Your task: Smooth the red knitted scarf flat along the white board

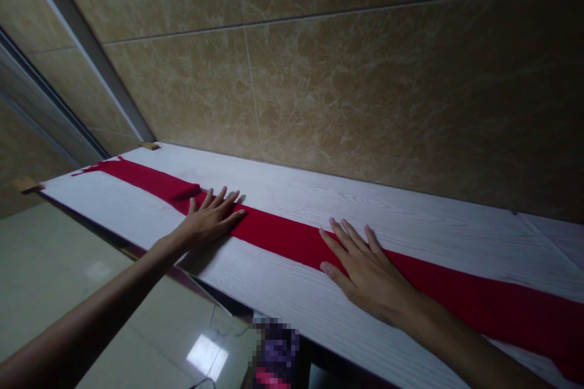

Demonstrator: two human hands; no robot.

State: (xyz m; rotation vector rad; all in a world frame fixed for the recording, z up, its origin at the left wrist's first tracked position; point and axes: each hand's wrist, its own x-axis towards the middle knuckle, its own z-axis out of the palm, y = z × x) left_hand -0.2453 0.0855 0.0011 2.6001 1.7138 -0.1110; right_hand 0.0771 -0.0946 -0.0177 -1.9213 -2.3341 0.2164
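Bare forearms (449,328) nearest cam, I've L hand (207,223) & R hand (367,273) spread on long red cloth strip (278,237) running far-left to near-right, its fold (185,192) nearer L hand.

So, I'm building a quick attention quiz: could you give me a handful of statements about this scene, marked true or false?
1. The left hand and right hand are palm down over the red cloth. True.
2. The right hand is clenched. False: it is spread open.
3. A raised fold shows near the left hand. True.
4. The cloth lies on a black surface. False: the tabletop is white.
5. The cloth is rolled up. False: it lies stretched lengthwise.
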